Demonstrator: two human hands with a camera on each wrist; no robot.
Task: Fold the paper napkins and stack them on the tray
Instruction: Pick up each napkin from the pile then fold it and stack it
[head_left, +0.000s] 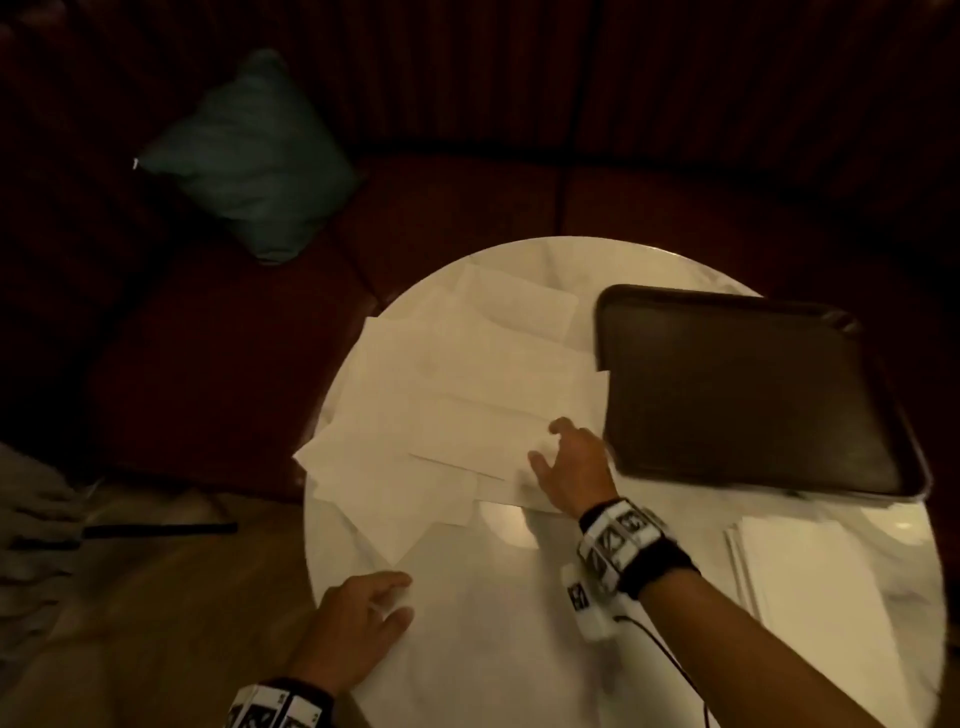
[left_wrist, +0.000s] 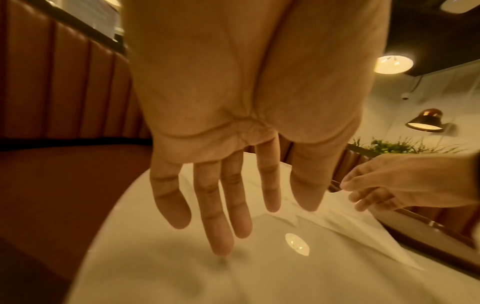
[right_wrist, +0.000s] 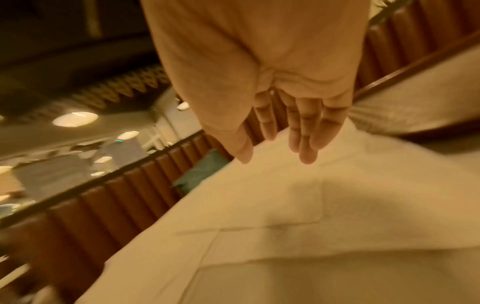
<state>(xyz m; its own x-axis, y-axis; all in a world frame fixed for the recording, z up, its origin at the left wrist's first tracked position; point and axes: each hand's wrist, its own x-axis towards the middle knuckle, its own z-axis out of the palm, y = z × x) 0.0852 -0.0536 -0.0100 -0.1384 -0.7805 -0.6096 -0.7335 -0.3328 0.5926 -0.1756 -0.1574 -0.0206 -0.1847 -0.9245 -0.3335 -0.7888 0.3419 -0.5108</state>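
Several unfolded white paper napkins lie overlapping across the left and middle of a round white table. A dark tray with nothing on it sits at the back right, its rim over one napkin's edge. My right hand rests on the napkins just left of the tray, its fingers loosely spread and holding nothing. The right wrist view shows that right hand with straight fingers over a creased napkin. My left hand lies flat on the table near the front left edge, its fingers straight, touching a napkin corner.
A neat pile of white napkins lies on the table at the front right, outside the tray. A dark red bench with a teal cushion curves round the far and left sides. A black cable hangs from my right wristband.
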